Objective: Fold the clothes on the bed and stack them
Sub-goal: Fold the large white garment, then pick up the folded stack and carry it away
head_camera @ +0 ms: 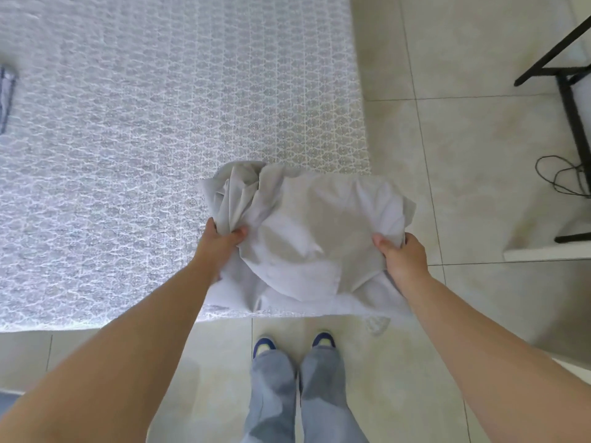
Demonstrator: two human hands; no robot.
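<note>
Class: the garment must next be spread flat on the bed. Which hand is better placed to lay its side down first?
Left hand: its grip on the white garment is over the bed; the right hand is beyond the bed's corner.

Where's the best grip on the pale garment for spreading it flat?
On the pale garment, probably at its two near side edges, from the bed's foot, as the left hand and right hand grip now. The left side is bunched; the right lies smoother.

Pale tiled floor (447,187); black-framed furniture (572,100) at right; dark cable (556,177) beneath.
</note>
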